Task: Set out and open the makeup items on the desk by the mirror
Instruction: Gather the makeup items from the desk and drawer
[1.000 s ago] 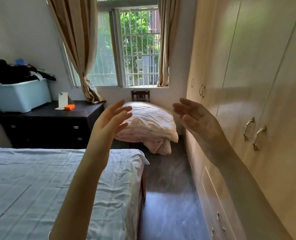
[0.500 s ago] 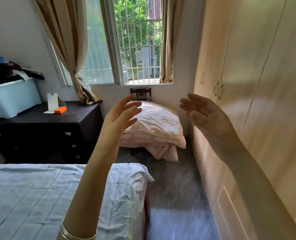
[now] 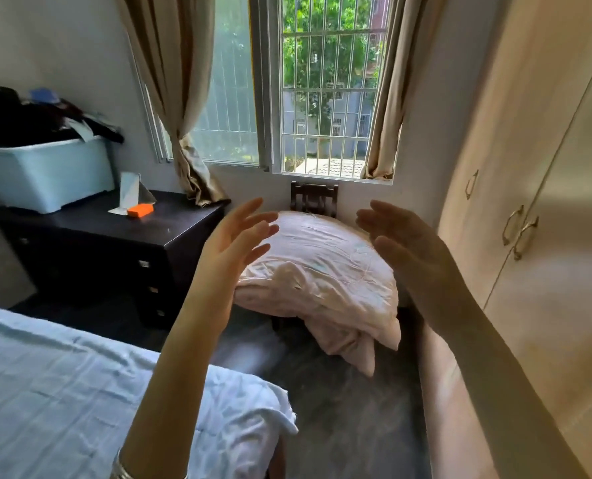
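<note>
Plainly, neither hand has anything in it: the left hand (image 3: 232, 243) and the right hand (image 3: 408, 247) are both raised in front of the body, palms turned toward each other, fingers spread and only loosely bent, touching nothing. A metal bangle (image 3: 128, 470) circles the left wrist at the bottom edge of the view.

Between and beyond the hands sits a pink folded quilt (image 3: 318, 278) piled on a dark chair (image 3: 313, 198) under the window (image 3: 325, 84). To the left stands the dark desk (image 3: 121, 229), well apart from both hands. On its top are a small standing mirror (image 3: 132, 195), an orange item (image 3: 140, 209) just in front of it, and a pale blue storage bin (image 3: 45, 171) heaped with dark clothes. Whether the orange item is makeup I cannot tell, and no other makeup items show anywhere. A bed with a pale blue sheet (image 3: 80, 392) fills the lower left, and wardrobe doors (image 3: 529, 202) run down the right.

By my judgement the task has not yet started: nothing is set out or opened, and this is the approach. The next move calls for turning left toward the desk, getting close enough to reach the mirror's corner, and first locating the makeup, which may lie out of view.
</note>
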Available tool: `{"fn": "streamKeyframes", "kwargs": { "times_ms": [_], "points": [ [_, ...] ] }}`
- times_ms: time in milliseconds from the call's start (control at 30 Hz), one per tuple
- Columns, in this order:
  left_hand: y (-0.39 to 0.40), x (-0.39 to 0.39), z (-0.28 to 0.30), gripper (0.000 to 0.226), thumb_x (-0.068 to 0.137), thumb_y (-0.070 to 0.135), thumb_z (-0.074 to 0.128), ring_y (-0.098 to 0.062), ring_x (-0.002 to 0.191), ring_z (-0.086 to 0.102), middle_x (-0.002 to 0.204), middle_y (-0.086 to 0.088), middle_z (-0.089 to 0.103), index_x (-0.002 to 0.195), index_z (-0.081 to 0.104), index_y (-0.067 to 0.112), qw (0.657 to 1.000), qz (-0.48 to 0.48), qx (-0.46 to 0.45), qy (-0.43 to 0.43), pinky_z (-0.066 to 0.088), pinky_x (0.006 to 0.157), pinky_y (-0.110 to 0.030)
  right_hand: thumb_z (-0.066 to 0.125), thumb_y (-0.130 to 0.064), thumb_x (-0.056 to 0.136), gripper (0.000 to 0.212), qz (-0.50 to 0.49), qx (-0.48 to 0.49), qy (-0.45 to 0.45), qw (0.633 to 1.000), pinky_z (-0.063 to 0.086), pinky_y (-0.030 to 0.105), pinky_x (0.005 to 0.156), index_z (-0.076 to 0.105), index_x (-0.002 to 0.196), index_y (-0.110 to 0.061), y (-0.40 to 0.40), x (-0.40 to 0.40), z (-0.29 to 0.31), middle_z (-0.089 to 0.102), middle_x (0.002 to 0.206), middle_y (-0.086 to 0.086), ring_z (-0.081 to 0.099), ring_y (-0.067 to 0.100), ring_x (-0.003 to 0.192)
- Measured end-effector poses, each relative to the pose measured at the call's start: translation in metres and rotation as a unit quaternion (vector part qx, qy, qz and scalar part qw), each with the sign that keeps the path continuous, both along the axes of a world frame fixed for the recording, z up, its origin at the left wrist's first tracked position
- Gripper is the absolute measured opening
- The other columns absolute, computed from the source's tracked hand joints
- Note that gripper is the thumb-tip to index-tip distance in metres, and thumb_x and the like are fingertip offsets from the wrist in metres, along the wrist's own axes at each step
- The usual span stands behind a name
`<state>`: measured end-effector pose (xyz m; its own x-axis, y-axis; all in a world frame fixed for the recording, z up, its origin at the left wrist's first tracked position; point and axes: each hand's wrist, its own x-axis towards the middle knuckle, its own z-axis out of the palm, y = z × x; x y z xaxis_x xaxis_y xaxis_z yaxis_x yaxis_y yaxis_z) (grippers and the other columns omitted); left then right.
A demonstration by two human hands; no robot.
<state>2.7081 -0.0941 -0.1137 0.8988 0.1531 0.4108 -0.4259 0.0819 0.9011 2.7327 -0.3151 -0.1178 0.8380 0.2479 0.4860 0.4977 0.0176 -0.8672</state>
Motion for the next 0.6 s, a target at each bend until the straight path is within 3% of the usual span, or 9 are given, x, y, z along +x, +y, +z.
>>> {"fn": "streamKeyframes", "kwargs": {
  "times_ms": [200, 367, 600],
  "points": [
    [-0.003, 0.084, -0.017, 0.057, 0.075, 0.032, 0.056, -0.008, 0.105, 0.066, 0.115, 0.004, 0.066, 0.130, 0.050, 0.020, 0.999, 0.039, -0.011, 0.024, 0.054, 0.087, -0.023, 0.066, -0.036, 0.080, 0.041, 0.026, -0.038, 0.017, 0.999, 0.041, 0.000, 0.082, 0.050, 0.118, -0.033, -0.003, 0.097, -0.009, 0.057, 0.121, -0.023, 0.055, -0.013, 0.108],
    [0.010, 0.168, -0.027, 0.055, 0.074, 0.031, 0.056, -0.008, 0.103, 0.066, 0.112, 0.005, 0.067, 0.128, 0.051, 0.020, 0.998, 0.052, -0.023, 0.022, 0.054, 0.085, -0.022, 0.070, -0.032, 0.077, 0.044, 0.048, -0.043, 0.008, 0.998, 0.043, 0.006, 0.091, 0.050, 0.117, -0.034, 0.011, 0.186, -0.014, 0.059, 0.121, -0.018, 0.056, -0.007, 0.112],
    [0.052, 0.282, -0.023, 0.056, 0.075, 0.031, 0.058, -0.009, 0.106, 0.065, 0.117, 0.003, 0.066, 0.130, 0.050, 0.020, 0.995, 0.093, -0.040, 0.024, 0.051, 0.092, -0.028, 0.060, -0.031, 0.076, 0.051, 0.099, -0.063, 0.009, 0.993, 0.042, 0.013, 0.099, 0.049, 0.126, -0.028, 0.057, 0.316, -0.001, 0.058, 0.128, -0.012, 0.055, -0.001, 0.117]
  ]
}}
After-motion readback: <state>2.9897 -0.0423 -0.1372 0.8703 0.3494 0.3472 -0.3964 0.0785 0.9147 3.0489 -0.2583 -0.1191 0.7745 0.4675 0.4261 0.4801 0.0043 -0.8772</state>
